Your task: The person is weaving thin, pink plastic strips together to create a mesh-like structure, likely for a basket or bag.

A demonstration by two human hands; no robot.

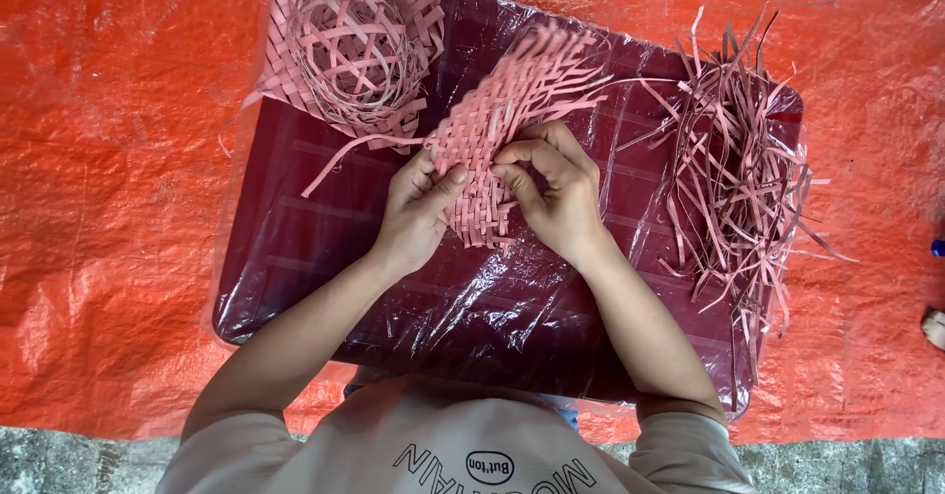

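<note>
While left hand, right hand pinch woven pink mat, we note risk: loose strips at 1 o'clock slipping, unravelling.

The round woven basket is cut off by the top edge. Part of the woven pink mat lies hidden behind the left hand and right hand. A small pale object at the right edge is cropped, identity unclear.
</note>
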